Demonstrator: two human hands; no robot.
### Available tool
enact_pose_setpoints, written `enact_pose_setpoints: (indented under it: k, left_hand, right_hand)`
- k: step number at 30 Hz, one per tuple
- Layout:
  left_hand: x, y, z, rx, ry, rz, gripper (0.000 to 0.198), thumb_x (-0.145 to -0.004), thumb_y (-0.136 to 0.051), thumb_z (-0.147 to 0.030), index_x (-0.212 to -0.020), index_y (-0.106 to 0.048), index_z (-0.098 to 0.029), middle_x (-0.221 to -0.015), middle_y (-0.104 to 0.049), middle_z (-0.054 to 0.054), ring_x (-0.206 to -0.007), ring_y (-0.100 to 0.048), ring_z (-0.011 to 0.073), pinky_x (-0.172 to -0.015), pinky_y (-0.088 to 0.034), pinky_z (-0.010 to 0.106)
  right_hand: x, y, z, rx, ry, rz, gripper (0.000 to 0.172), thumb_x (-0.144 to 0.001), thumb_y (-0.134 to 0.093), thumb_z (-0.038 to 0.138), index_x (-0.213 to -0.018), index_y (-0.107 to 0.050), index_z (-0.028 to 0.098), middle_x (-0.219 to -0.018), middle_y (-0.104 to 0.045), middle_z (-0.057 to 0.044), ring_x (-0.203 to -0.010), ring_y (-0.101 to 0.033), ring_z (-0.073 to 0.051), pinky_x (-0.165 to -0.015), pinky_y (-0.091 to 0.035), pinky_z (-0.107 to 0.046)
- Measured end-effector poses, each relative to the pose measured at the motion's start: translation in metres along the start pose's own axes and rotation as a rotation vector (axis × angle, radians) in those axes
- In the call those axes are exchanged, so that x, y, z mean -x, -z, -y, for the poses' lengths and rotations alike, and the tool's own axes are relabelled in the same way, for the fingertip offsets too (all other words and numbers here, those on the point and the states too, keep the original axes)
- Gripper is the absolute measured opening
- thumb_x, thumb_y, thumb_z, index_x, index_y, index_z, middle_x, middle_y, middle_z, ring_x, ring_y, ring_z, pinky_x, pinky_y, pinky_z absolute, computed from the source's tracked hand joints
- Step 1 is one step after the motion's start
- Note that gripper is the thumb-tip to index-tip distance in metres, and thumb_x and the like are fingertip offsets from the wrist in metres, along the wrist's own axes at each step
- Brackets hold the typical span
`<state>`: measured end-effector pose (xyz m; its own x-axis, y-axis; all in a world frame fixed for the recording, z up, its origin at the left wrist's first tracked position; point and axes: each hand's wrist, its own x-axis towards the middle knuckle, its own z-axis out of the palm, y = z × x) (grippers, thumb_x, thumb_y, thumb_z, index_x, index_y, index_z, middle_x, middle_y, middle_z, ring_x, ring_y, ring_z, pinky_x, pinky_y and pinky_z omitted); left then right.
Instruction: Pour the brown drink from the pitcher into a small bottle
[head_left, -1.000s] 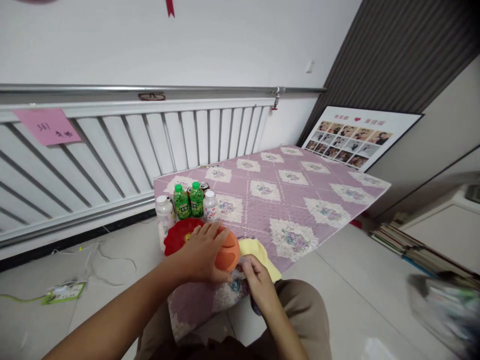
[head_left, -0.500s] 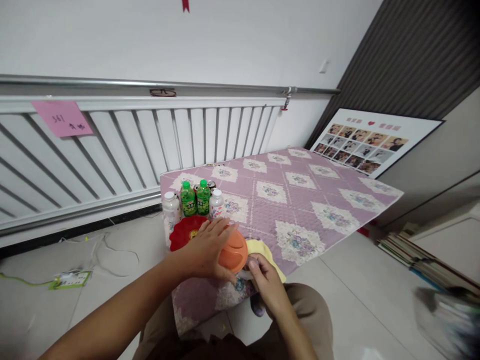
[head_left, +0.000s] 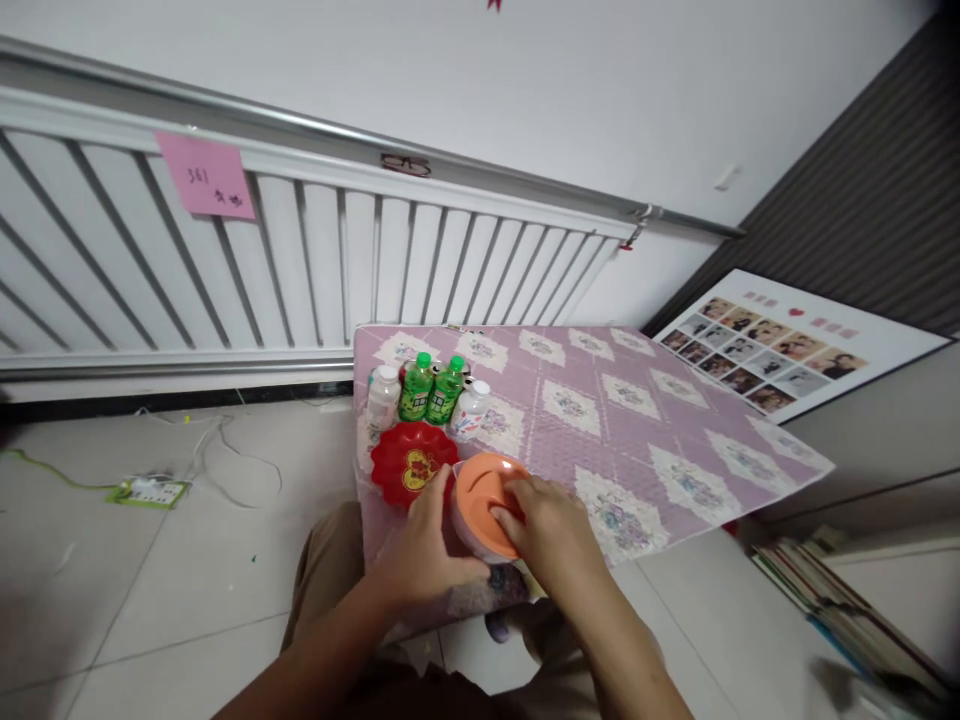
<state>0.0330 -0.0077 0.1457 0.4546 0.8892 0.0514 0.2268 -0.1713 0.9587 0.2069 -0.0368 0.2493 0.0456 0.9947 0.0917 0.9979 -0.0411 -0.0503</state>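
A round tub (head_left: 463, 540) with pale sides stands near the table's front edge, topped by an orange lid (head_left: 480, 500). My left hand (head_left: 424, 550) curves around the tub's left side, thumb at the front and fingers behind. From the right, my right hand (head_left: 551, 525) pinches the raised grip across the lid. A bit of yellow cloth (head_left: 535, 586) shows below my right wrist, mostly hidden. Just left of the tub lies a red scalloped dish (head_left: 397, 465) with a yellow emblem, close to my left fingertips.
Behind the dish stand two green drink bottles (head_left: 431, 390) between white bottles (head_left: 470, 408), with cans partly hidden behind them. A purple flowered cloth (head_left: 555, 455) covers the table. A white radiator (head_left: 360, 270) runs behind; a power strip (head_left: 148, 491) lies on the floor.
My right hand has moved from the yellow cloth onto the orange lid. My left hand has gone from over the lid to the tub's side. The view has shifted.
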Motion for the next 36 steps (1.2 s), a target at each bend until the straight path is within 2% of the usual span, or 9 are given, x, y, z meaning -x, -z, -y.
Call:
enact_pose_setpoints:
  k: [4, 8, 14, 21, 24, 28, 36]
  left_hand:
    - [-0.006, -0.010, -0.014, 0.032, -0.002, -0.031, 0.125, -0.055, -0.089, -0.028, -0.157, -0.016, -0.025, -0.162, -0.032, 0.016, -0.151, -0.029, 0.0368, -0.124, -0.024, 0.056]
    - [-0.012, -0.012, -0.022, 0.029, 0.005, -0.053, 0.124, -0.052, -0.091, -0.032, -0.155, -0.021, -0.022, -0.158, -0.038, 0.018, -0.148, -0.033, 0.0381, -0.124, -0.022, 0.057]
    - [-0.013, -0.008, -0.023, 0.013, 0.026, -0.008, 0.122, -0.052, -0.091, -0.032, -0.154, -0.025, -0.021, -0.157, -0.039, 0.017, -0.148, -0.032, 0.0392, -0.124, -0.019, 0.059]
    - [-0.014, -0.010, -0.017, 0.017, 0.054, 0.007, 0.122, -0.052, -0.090, -0.032, -0.155, -0.025, -0.022, -0.160, -0.036, 0.016, -0.150, -0.029, 0.0394, -0.125, -0.019, 0.059]
    - [-0.014, -0.010, -0.018, 0.028, 0.077, 0.015, 0.125, -0.050, -0.091, -0.032, -0.156, -0.024, -0.022, -0.161, -0.034, 0.016, -0.150, -0.028, 0.0408, -0.125, -0.015, 0.061]
    - [-0.014, -0.008, -0.020, 0.040, 0.074, 0.047, 0.126, -0.052, -0.090, -0.036, -0.156, -0.023, -0.021, -0.162, -0.033, 0.019, -0.151, -0.026, 0.0412, -0.125, -0.011, 0.064]
    - [-0.015, -0.009, -0.015, 0.033, 0.054, 0.036, 0.130, -0.051, -0.092, -0.044, -0.157, -0.020, -0.022, -0.162, -0.034, 0.018, -0.150, -0.029, 0.0424, -0.124, -0.014, 0.066]
  right_hand:
    - [-0.005, -0.008, -0.004, 0.073, 0.010, -0.019, 0.010, -0.088, -0.066, 0.026, -0.090, -0.072, 0.018, -0.094, -0.076, -0.012, -0.089, -0.069, -0.031, -0.077, -0.050, -0.040]
    - [-0.004, -0.022, -0.019, -0.069, 0.109, -0.132, 0.008, -0.088, -0.066, 0.026, -0.087, -0.068, 0.019, -0.086, -0.074, -0.009, -0.081, -0.067, -0.025, -0.075, -0.050, -0.036]
    - [-0.004, -0.029, -0.026, -0.226, 0.124, -0.221, 0.011, -0.088, -0.062, 0.031, -0.083, -0.066, 0.021, -0.083, -0.072, -0.007, -0.079, -0.065, -0.024, -0.074, -0.050, -0.036]
    - [-0.010, -0.014, -0.026, -0.379, 0.055, -0.105, 0.019, -0.086, -0.058, 0.038, -0.076, -0.065, 0.023, -0.072, -0.067, -0.004, -0.069, -0.063, -0.022, -0.067, -0.048, -0.035]
    - [-0.010, -0.011, -0.026, -0.413, 0.021, -0.088, 0.022, -0.085, -0.058, 0.042, -0.075, -0.065, 0.024, -0.074, -0.067, -0.005, -0.071, -0.063, -0.023, -0.068, -0.048, -0.036]
    - [-0.009, -0.012, -0.026, -0.437, -0.016, -0.075, 0.026, -0.085, -0.057, 0.047, -0.078, -0.067, 0.024, -0.077, -0.068, -0.006, -0.073, -0.064, -0.024, -0.070, -0.049, -0.037]
    - [-0.012, -0.010, -0.026, -0.383, -0.017, -0.037, 0.027, -0.083, -0.056, 0.049, -0.077, -0.067, 0.025, -0.076, -0.069, -0.007, -0.073, -0.066, -0.025, -0.070, -0.051, -0.039]
